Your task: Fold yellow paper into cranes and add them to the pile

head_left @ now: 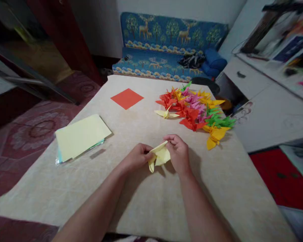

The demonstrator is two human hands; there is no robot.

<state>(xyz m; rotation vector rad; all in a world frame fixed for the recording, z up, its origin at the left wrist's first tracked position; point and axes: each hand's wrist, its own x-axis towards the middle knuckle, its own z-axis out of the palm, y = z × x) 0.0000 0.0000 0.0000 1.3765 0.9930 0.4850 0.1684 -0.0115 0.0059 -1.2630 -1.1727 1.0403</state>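
Note:
Both my hands hold a partly folded pale yellow paper piece (160, 156) just above the beige table (151, 201). My left hand (136, 157) pinches its left side with closed fingers. My right hand (178, 151) grips the right side and top edge, fingers curled round it. A finished pale yellow paper crane (166, 113) lies a little beyond the hands.
A pile of several folded paper cranes (197, 112) in red, pink, yellow and green lies at the right back. A stack of pale yellow sheets (82, 136) in a plastic sleeve rests at the left. A red square sheet (127, 98) lies further back. A blue patterned sofa (166, 50) stands behind the table.

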